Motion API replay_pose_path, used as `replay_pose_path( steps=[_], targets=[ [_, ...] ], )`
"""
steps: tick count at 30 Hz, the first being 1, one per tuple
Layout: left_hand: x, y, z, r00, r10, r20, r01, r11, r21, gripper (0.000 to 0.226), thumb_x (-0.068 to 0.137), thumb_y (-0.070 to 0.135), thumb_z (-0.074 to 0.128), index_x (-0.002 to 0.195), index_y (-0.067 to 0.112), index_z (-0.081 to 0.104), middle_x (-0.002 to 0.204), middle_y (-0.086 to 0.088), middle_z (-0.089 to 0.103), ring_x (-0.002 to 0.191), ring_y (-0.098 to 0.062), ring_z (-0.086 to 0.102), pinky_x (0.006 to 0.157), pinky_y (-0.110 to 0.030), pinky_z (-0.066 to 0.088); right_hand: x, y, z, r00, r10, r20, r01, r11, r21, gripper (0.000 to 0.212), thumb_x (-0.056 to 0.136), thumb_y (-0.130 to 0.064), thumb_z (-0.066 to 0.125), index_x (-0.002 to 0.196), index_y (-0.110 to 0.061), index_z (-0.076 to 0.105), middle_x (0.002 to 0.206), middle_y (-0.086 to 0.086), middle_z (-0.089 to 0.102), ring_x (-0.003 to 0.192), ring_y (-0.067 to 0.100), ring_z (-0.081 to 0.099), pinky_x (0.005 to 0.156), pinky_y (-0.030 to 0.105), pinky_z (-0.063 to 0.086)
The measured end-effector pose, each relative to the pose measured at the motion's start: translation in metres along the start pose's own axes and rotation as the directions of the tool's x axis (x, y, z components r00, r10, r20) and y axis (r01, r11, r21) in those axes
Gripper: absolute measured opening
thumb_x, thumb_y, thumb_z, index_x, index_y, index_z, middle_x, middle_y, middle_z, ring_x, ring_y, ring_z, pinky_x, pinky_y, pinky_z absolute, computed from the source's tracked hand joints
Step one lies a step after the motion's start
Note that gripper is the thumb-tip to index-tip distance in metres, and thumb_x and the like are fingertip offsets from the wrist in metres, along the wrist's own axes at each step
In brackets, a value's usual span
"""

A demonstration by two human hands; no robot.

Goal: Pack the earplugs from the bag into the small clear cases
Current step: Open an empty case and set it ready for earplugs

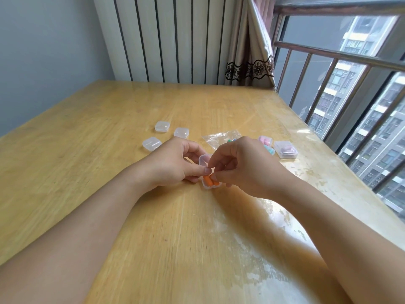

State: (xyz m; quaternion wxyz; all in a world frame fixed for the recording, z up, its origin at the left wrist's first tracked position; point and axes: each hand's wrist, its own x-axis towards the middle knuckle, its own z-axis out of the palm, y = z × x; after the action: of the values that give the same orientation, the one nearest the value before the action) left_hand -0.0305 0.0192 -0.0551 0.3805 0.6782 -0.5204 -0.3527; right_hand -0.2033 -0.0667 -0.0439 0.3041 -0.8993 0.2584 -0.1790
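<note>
A small clear case point(207, 184) lies open on the wooden table point(109, 139) with orange earplugs point(207, 180) in its base. My left hand point(175, 163) grips the case from the left, thumb on its edge. My right hand point(243, 165) pinches the case's raised lid point(204, 159) from the right. Behind the hands lies the clear plastic bag point(221, 137) with a few earplugs left inside. Three empty shut cases point(162, 126), point(181, 132), point(151, 144) sit to the back left. Filled cases with pink point(265, 140), teal point(270, 149) and pale pink point(286, 149) earplugs sit to the right.
The table's right edge runs along a window with a metal railing point(328, 69). A radiator point(166, 38) and a curtain point(249, 51) stand behind the table's far edge. A grey wall point(43, 51) is at the left.
</note>
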Motion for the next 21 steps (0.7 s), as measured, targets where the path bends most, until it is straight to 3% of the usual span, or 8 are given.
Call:
replay_pose_path(
  steps=[4, 8, 11, 14, 16, 21],
  targets=[
    [0.004, -0.004, 0.003, 0.999, 0.023, -0.033, -0.02, 0.997, 0.079, 0.008, 0.085, 0.021, 0.08, 0.091, 0.023, 0.075, 0.086, -0.007, 0.078, 0.066, -0.014, 0.07, 0.078, -0.037, 0.061, 0.0, 0.001, 0.0, 1.0, 0.012, -0.028, -0.012, 1.0, 0.016, 0.013, 0.079, -0.001, 0.077, 0.086, -0.011, 0.073, 0.066, 0.005, 0.075, 0.055, 0.015, 0.072, 0.061, 0.042, 0.06],
    [0.004, -0.004, 0.006, 0.998, 0.043, -0.055, -0.036, 0.993, 0.109, 0.004, 0.087, 0.02, 0.077, 0.089, 0.021, 0.073, 0.077, -0.003, 0.078, 0.064, -0.013, 0.069, 0.077, -0.039, 0.06, -0.001, -0.002, 0.002, 0.999, -0.013, -0.039, 0.014, 1.0, 0.008, 0.008, 0.079, -0.002, 0.075, 0.081, -0.01, 0.074, 0.064, 0.002, 0.074, 0.054, 0.014, 0.071, 0.058, 0.042, 0.06],
    [0.003, -0.001, 0.005, 0.998, 0.039, -0.045, -0.035, 0.995, 0.096, 0.006, 0.086, 0.021, 0.078, 0.089, 0.019, 0.073, 0.077, -0.001, 0.078, 0.063, -0.012, 0.068, 0.073, -0.036, 0.059, -0.002, -0.003, -0.003, 1.0, -0.007, -0.007, 0.007, 1.0, 0.018, 0.005, 0.079, -0.003, 0.076, 0.082, -0.008, 0.074, 0.066, 0.003, 0.075, 0.056, 0.014, 0.072, 0.058, 0.032, 0.06],
    [0.001, 0.003, 0.004, 1.0, 0.025, -0.015, -0.024, 0.997, 0.073, 0.009, 0.086, 0.02, 0.078, 0.092, 0.018, 0.073, 0.08, -0.002, 0.078, 0.065, -0.013, 0.067, 0.073, -0.033, 0.059, -0.003, -0.003, -0.008, 1.0, 0.024, 0.014, -0.024, 0.999, 0.032, 0.01, 0.077, -0.003, 0.08, 0.078, -0.004, 0.071, 0.067, 0.004, 0.073, 0.056, 0.013, 0.072, 0.047, 0.017, 0.05],
    [-0.001, 0.004, 0.002, 1.0, 0.017, 0.005, -0.017, 0.998, 0.056, 0.013, 0.085, 0.019, 0.079, 0.097, 0.015, 0.073, 0.084, -0.002, 0.078, 0.068, -0.014, 0.067, 0.076, -0.033, 0.06, -0.004, -0.004, -0.01, 0.999, 0.031, -0.025, -0.03, 0.999, 0.038, 0.017, 0.077, -0.008, 0.083, 0.076, -0.005, 0.066, 0.071, 0.005, 0.072, 0.054, 0.013, 0.072, 0.044, 0.014, 0.044],
    [-0.001, 0.004, 0.002, 0.999, 0.027, 0.021, -0.028, 0.998, 0.048, 0.015, 0.085, 0.019, 0.078, 0.099, 0.015, 0.073, 0.089, -0.001, 0.078, 0.073, -0.019, 0.069, 0.079, -0.036, 0.06, -0.004, -0.007, -0.011, 0.996, 0.053, -0.071, -0.048, 0.997, 0.066, 0.035, 0.08, -0.025, 0.084, 0.11, -0.02, 0.067, 0.079, -0.001, 0.071, 0.049, 0.02, 0.07, 0.041, 0.031, 0.055]
  ],
)
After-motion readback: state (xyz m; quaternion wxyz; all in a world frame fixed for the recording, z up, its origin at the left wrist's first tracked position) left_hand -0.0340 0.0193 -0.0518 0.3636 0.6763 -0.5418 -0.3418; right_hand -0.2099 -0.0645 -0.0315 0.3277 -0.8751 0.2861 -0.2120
